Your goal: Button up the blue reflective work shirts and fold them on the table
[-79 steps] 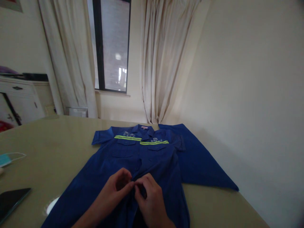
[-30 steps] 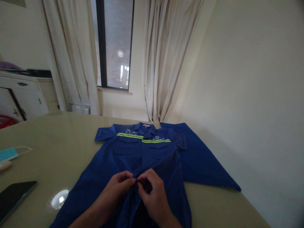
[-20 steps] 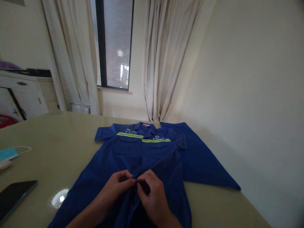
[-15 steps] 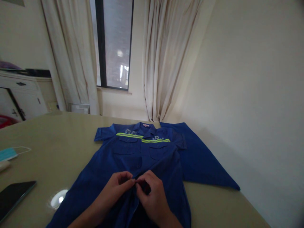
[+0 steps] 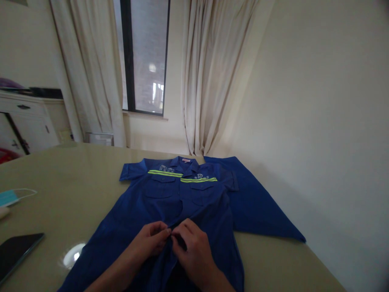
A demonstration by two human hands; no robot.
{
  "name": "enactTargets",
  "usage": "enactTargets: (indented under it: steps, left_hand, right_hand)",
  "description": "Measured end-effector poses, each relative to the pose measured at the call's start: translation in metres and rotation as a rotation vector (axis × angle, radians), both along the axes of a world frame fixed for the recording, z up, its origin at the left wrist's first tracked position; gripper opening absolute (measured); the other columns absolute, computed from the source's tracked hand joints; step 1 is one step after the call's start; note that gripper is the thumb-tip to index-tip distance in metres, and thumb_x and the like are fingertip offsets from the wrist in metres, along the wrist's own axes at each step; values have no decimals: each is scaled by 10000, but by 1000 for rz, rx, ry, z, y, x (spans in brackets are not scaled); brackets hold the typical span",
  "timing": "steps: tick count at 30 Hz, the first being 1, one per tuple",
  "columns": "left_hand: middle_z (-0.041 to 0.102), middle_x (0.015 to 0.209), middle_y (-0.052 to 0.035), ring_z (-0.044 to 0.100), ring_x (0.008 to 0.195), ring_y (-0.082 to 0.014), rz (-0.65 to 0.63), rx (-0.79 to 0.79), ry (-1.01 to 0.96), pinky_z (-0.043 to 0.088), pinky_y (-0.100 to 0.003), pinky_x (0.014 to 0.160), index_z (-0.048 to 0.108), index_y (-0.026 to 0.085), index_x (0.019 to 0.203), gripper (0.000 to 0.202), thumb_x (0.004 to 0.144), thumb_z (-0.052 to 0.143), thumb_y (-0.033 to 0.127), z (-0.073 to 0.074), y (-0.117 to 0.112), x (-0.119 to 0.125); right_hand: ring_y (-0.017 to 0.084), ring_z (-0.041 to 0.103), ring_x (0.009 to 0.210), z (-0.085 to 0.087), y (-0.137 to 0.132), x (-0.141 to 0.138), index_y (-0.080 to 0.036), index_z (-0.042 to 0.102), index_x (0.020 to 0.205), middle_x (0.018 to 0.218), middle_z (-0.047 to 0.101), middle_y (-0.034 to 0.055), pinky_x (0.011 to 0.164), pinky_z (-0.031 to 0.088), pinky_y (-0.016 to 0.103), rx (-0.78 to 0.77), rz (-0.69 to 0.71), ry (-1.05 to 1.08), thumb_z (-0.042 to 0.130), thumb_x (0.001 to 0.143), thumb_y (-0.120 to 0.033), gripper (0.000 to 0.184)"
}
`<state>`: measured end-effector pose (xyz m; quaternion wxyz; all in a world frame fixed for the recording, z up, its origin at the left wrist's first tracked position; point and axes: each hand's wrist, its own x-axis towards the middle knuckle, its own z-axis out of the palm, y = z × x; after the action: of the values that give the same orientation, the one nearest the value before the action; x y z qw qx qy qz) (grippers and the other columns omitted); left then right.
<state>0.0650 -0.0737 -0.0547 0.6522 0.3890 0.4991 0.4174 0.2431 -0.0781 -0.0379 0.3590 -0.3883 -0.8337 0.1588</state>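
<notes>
A blue short-sleeved work shirt lies front up on the table, its collar at the far end and a yellow-green reflective stripe across the chest. My left hand pinches the front opening from the left, thumb and forefinger together. Close against it, my right hand pinches the same edge from the right, fingers bent. The fingertips almost meet at the middle of the front. Whatever small part of the shirt sits between them is hidden by the fingers. Below the hands, the front edges part slightly.
A folded blue cloth lies under the shirt's right side, along the wall. At the left of the table are a dark phone or tablet and a light-blue face mask. Curtains and a window stand behind.
Both hands keep pinching the front opening, with only slight finger movement. The fabric just above them has bunched a little. The whole view has shifted slightly.
</notes>
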Motion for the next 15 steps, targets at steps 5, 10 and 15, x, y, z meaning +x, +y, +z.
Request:
enactTargets:
  steps: [5, 10, 15]
  left_hand:
    - [486, 527, 79, 380, 477, -70, 65, 73, -9, 258, -220, 492, 627, 175, 699, 532, 554, 872, 624, -12, 0, 3]
    - [603, 614, 25, 531, 584, -136, 35, 84, -10, 385, -255, 584, 698, 165, 771, 529, 597, 855, 639, -24, 1, 2]
    - [647, 684, 20, 558, 664, -148, 50, 162, 3, 424, -264, 658, 677, 171, 772, 562, 573, 871, 660, -27, 3, 1]
  right_hand:
    - [159, 640, 859, 0, 2, 2, -239, 649, 933, 923, 659, 9, 733, 468, 221, 74, 18, -31, 648, 861, -69, 184]
    - [162, 628, 817, -4, 4, 4, -221, 633, 933, 904, 656, 14, 707, 461, 240, 215, 22, -134, 621, 899, -95, 131]
    - [169, 616, 779, 1, 7, 5, -212, 637, 974, 881, 668, 16, 672, 443, 264, 404, 89, -284, 558, 972, -132, 113]
